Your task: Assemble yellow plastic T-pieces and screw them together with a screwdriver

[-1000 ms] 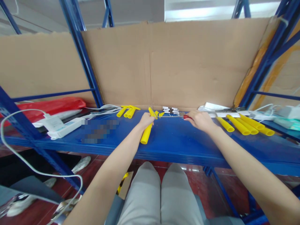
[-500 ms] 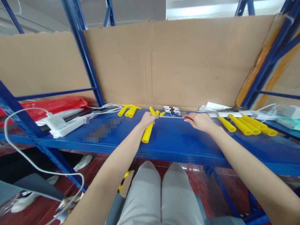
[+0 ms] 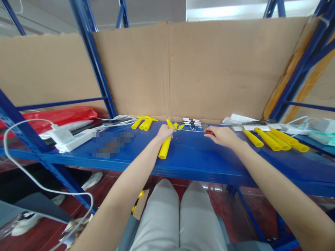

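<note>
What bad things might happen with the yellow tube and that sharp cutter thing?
1. The left hand grips the yellow tube right beside the blade of the red-handled cutter in the right hand, so a slip might nick a finger.
2. The tube's free end lies near the blue shelf edge; once cut, it may roll off.

A cardboard sheet (image 3: 209, 69) stands upright behind the fingers, backing the blue shelf (image 3: 199, 160). Left of the fingers lie a few short yellow tubes (image 3: 143, 122), white cables (image 3: 117, 121), a white power strip (image 3: 70, 139) and a red bag (image 3: 60, 114). Right of the fingers lies a row of long yellow tubes (image 3: 272, 139). Just beyond the fingers sits a small stack of black-and-white pieces (image 3: 192, 122).
</note>
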`<state>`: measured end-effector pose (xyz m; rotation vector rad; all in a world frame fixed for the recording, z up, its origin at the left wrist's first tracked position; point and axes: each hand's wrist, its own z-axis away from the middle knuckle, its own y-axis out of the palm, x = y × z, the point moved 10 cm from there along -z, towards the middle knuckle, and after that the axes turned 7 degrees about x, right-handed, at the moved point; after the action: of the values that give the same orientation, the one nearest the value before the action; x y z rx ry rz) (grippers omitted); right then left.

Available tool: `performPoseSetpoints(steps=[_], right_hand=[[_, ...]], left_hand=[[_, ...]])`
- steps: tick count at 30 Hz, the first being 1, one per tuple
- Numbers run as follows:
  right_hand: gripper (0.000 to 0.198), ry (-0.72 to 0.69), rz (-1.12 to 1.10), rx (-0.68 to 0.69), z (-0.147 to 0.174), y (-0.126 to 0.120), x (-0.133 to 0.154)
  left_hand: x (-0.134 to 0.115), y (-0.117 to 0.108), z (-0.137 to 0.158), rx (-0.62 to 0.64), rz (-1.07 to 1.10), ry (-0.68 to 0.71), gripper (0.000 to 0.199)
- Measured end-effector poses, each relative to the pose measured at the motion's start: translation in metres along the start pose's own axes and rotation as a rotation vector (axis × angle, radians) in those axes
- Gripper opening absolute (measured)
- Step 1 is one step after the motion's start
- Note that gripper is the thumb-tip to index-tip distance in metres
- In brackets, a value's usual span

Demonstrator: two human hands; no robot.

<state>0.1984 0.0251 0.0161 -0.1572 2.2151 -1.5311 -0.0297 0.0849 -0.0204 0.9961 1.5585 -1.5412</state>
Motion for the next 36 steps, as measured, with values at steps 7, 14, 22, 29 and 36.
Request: performPoseSetpoints(steps=[7, 14, 22, 29, 36], right_hand=[[0.028, -0.011, 0.02, -0.053, 0.0, -0.005, 0.0], [0.028, -0.007, -0.028, 0.016, 0.0, 0.0, 0.001], [0.033, -0.018, 0.016, 0.006, 0.0, -0.001, 0.002], [0.027, -0.002, 0.01, 0.019, 0.0, -0.001, 0.002], [0.03, 0.026, 0.024, 0.098, -0.001, 0.004, 0.001]], left_hand=[[-0.003, 0.0, 0.005, -0.005, 0.004, -0.008, 0.008], [0.0, 0.0, 0.002, -0.009, 0.001, -0.025, 0.007], [0.002, 0.0, 0.0, 0.0, -0.007, -0.022, 0.015], [0.0, 0.0, 0.0, -0.003, -0.039, -0.017, 0.018], [0.0, 0.002, 0.0, 0.009, 0.01, -0.01, 0.011]])
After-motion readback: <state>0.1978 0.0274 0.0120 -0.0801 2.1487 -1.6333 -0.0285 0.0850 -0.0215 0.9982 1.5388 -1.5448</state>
